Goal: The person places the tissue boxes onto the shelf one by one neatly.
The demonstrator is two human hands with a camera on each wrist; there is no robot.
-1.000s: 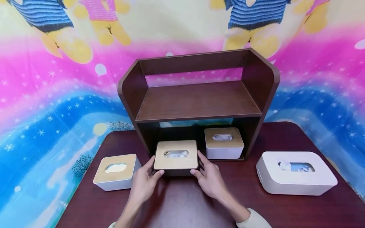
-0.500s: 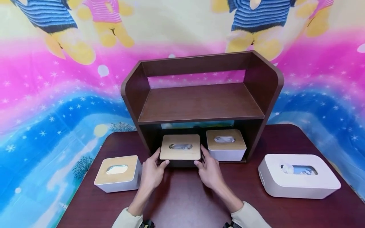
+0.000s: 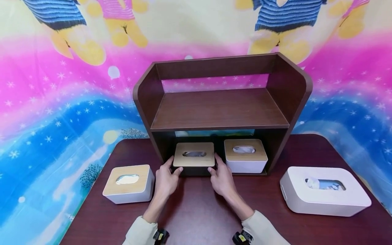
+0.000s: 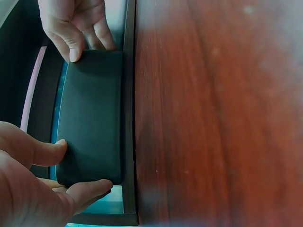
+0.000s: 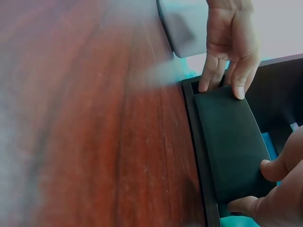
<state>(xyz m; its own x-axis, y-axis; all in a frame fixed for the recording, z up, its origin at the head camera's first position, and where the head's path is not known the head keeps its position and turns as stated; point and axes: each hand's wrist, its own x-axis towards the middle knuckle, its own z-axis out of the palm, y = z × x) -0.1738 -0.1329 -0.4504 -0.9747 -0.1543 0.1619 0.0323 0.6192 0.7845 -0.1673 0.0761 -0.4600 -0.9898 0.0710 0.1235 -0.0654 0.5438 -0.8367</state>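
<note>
A black tissue box (image 3: 194, 154) with a light wood lid and an oval slot sits in the left part of the shelf's lower compartment. My left hand (image 3: 166, 180) grips its left end, thumb at the front corner and fingers along the side. At the other end my right hand (image 3: 222, 179) holds it the same way. Both wrist views show the dark front face (image 4: 92, 118) of the box between the two hands, just behind the shelf's front edge. Right of it stands a white tissue box (image 3: 246, 156) with a wood lid, apart from the held one.
The dark brown two-tier shelf (image 3: 220, 109) stands at the back of the reddish-brown table (image 3: 196, 217). Another wood-lidded white tissue box (image 3: 128, 184) lies to the left. A longer all-white tissue box (image 3: 325, 191) is on the right. A patterned cloth (image 3: 61, 112) hangs behind.
Both hands have moved the black tissue box away from me, from the shelf's front edge deeper into the lower compartment. The other boxes stay where they were.
</note>
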